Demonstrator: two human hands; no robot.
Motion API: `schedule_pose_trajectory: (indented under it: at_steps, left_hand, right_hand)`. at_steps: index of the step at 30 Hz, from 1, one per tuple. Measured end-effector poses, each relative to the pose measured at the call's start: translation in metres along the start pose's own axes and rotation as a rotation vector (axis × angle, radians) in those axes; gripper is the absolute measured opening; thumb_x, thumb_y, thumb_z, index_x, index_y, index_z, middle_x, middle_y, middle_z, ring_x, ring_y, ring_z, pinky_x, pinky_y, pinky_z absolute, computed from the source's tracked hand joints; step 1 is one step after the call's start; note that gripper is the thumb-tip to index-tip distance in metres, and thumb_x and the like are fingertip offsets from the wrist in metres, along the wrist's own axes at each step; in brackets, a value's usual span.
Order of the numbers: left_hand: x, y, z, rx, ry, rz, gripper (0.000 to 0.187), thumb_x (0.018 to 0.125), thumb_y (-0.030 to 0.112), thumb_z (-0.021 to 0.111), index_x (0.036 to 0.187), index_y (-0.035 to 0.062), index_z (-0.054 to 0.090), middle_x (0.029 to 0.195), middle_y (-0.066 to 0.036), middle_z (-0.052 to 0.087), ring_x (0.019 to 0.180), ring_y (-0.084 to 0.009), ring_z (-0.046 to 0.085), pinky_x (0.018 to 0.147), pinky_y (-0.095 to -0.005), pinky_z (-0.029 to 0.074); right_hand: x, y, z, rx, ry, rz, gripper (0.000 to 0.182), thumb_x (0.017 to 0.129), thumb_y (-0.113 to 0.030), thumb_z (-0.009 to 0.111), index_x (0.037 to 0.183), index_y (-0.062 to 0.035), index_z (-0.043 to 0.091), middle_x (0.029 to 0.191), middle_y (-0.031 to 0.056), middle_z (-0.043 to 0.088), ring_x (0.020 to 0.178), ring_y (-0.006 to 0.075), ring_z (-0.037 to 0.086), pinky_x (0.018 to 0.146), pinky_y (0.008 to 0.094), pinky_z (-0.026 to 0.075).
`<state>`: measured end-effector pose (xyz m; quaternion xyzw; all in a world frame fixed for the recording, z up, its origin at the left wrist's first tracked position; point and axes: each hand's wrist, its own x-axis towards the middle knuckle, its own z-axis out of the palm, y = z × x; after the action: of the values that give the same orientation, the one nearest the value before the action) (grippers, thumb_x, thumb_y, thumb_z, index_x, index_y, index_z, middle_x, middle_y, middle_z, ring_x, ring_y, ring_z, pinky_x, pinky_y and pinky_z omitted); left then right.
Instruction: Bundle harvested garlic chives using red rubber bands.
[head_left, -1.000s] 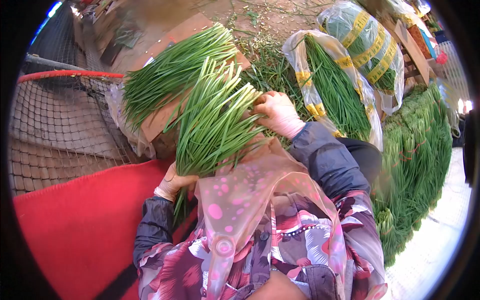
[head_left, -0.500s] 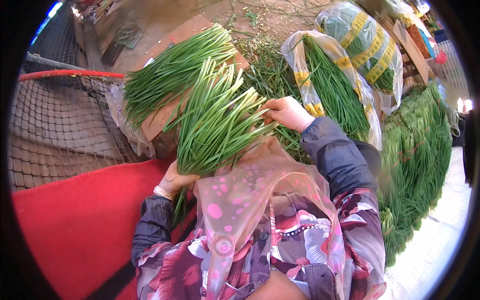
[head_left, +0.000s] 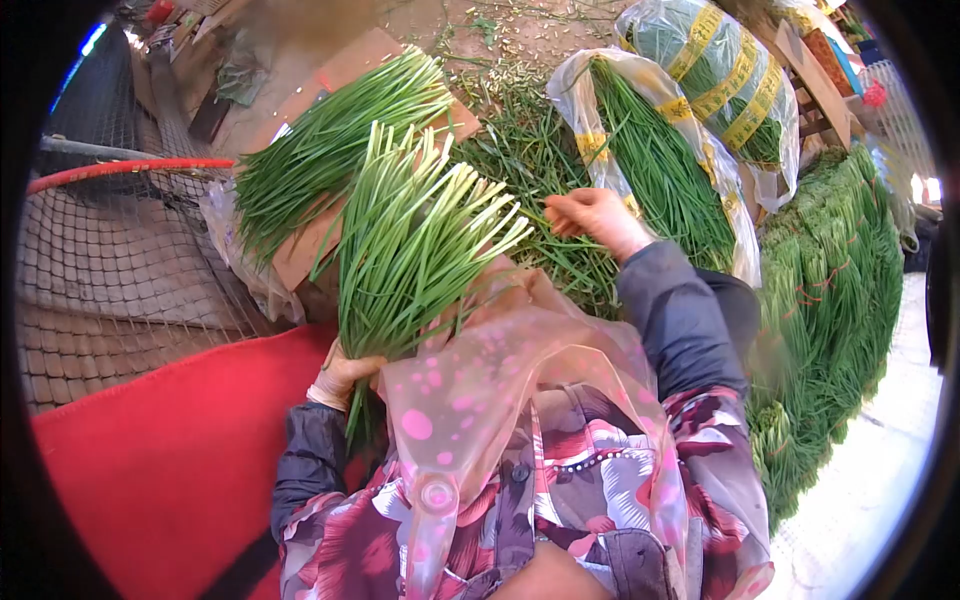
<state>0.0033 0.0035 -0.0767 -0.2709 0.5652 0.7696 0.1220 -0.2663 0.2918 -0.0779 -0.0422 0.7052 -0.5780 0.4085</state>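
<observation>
My left hand (head_left: pixel 345 375) is wrapped round the leafy lower end of a loose bunch of long green stalks (head_left: pixel 405 240). The bunch fans out upward, its pale cut ends pointing up and to the right, above the pink-spotted clear apron (head_left: pixel 470 375). To the right of those ends, my right hand (head_left: pixel 590 218) is pinched, apart from the bunch; what it holds, if anything, is too small to make out. A second pile of green stalks (head_left: pixel 340 140) lies on a cardboard sheet (head_left: pixel 300 250) behind the bunch.
Loose trimmings (head_left: pixel 530 150) cover the ground beyond my right hand. At the right are an open plastic bag of stalks (head_left: pixel 665 160), a yellow-taped bag (head_left: pixel 735 90) and a tall stack of bundles (head_left: pixel 825 290). Netting (head_left: pixel 120 270) and a red cloth (head_left: pixel 190 430) are at the left.
My right hand has moved away from the stalk ends to the right, out of contact with the bunch. My left hand keeps its hold, and the view has shifted slightly.
</observation>
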Motion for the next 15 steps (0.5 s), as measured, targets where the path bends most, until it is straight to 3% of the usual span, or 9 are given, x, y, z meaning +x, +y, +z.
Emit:
schedule_pose_trajectory:
  at_steps: [1,2,6,9,11,13,14,15]
  left_hand:
    - [-0.001,0.000,0.004,0.017,0.004,0.062,0.047,0.070,-0.003,0.066,0.116,-0.0004,0.059,0.102,-0.007,0.067,0.085,-0.0169,0.064,0.079,-0.0295,0.050]
    - [-0.002,-0.006,-0.004,-0.004,0.005,-0.014,0.051,0.070,-0.004,0.068,0.120,0.0002,0.058,0.115,-0.007,0.064,0.105,-0.0173,0.059,0.095,-0.0320,0.044]
    - [0.000,-0.012,-0.005,0.049,-0.002,-0.011,0.050,0.070,-0.003,0.069,0.119,0.0009,0.059,0.113,-0.007,0.064,0.101,-0.0169,0.060,0.092,-0.0313,0.046]
    - [0.000,-0.014,-0.007,0.019,-0.009,0.006,0.051,0.069,-0.001,0.071,0.119,0.0013,0.059,0.113,-0.006,0.064,0.101,-0.0171,0.060,0.092,-0.0314,0.046]
    - [0.001,-0.015,-0.010,0.029,-0.003,-0.001,0.053,0.068,0.000,0.071,0.120,0.0012,0.058,0.113,-0.006,0.064,0.101,-0.0172,0.060,0.092,-0.0315,0.046]
    - [0.002,-0.016,-0.010,0.031,0.000,-0.010,0.055,0.068,0.001,0.072,0.120,0.0012,0.058,0.113,-0.006,0.065,0.101,-0.0173,0.060,0.091,-0.0316,0.046]
    - [0.003,-0.017,-0.009,0.023,0.001,-0.012,0.055,0.068,0.001,0.072,0.121,0.0011,0.057,0.113,-0.007,0.064,0.101,-0.0174,0.060,0.092,-0.0317,0.046]
    - [0.002,-0.016,-0.008,0.015,0.001,-0.017,0.055,0.068,0.001,0.072,0.121,0.0011,0.057,0.113,-0.007,0.064,0.101,-0.0174,0.060,0.092,-0.0317,0.046]
  right_hand:
    - [-0.002,-0.010,0.016,-0.084,-0.058,0.049,0.040,0.089,-0.040,0.062,0.095,-0.0011,0.069,0.067,0.0031,0.063,0.055,0.0071,0.054,0.052,0.0219,0.043]
    - [0.001,-0.008,0.029,-0.070,-0.094,0.040,0.043,0.088,-0.043,0.064,0.094,-0.0014,0.069,0.062,0.0016,0.060,0.051,0.0070,0.051,0.049,0.0223,0.042]
    - [0.031,0.019,0.058,0.013,-0.168,0.123,0.035,0.087,-0.039,0.065,0.093,-0.0041,0.069,0.060,0.0014,0.059,0.047,0.0080,0.049,0.046,0.0220,0.041]
    - [0.042,0.031,0.060,0.242,-0.223,0.086,0.027,0.088,-0.031,0.066,0.089,-0.0036,0.067,0.062,0.0037,0.061,0.048,0.0092,0.053,0.046,0.0230,0.044]
    - [0.043,0.036,0.045,-0.145,-0.026,-0.107,0.025,0.083,-0.025,0.069,0.087,-0.0003,0.068,0.069,0.0086,0.067,0.055,0.0126,0.062,0.054,0.0278,0.050]
    - [0.050,0.037,0.001,-0.260,0.306,-0.192,0.025,0.081,-0.027,0.069,0.087,-0.0027,0.069,0.075,0.0129,0.069,0.062,0.0201,0.067,0.060,0.0328,0.053]
    - [0.058,0.046,-0.029,-0.547,0.576,-0.243,0.022,0.083,-0.026,0.065,0.088,-0.0057,0.070,0.078,0.0156,0.069,0.067,0.0278,0.068,0.062,0.0368,0.054]
    - [0.057,0.047,-0.062,-0.823,0.679,-0.063,0.020,0.083,-0.025,0.062,0.090,-0.0078,0.070,0.079,0.0176,0.068,0.074,0.0317,0.068,0.066,0.0403,0.054]
